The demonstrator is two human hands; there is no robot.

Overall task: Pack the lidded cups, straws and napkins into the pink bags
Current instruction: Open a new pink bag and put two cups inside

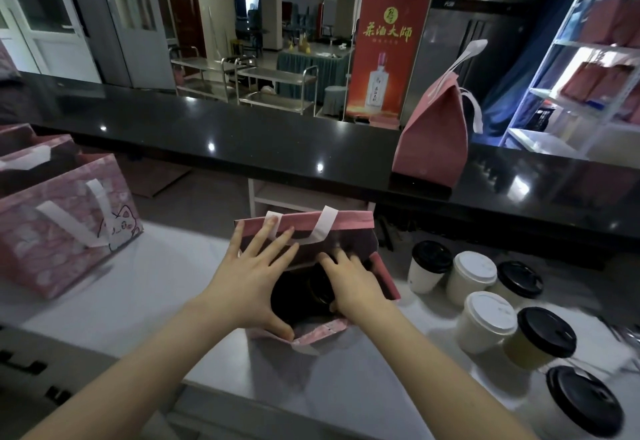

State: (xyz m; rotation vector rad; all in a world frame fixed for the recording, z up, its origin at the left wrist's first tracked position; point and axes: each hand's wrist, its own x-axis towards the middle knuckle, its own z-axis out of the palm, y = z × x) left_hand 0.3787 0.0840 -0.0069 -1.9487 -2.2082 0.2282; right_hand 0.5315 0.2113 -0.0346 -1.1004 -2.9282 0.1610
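Note:
An open pink bag [349, 223] with white handles stands on the white counter in front of me. My left hand [256, 276] spreads its fingers on the bag's left wall and holds the mouth apart. My right hand [353, 282] reaches into the bag, its fingers closed on the black lid of a cup [320, 289] that sits inside. To the right of the bag stand several lidded cups: one with a black lid [431, 264], two with white lids [472, 276] [486, 321], and more black-lidded ones [540, 337].
A pink cat-print bag [65, 228] stands at the left with others behind it. A closed pink bag [433, 138] sits on the raised black ledge [242, 138]. White shelving [585, 68] is at the far right.

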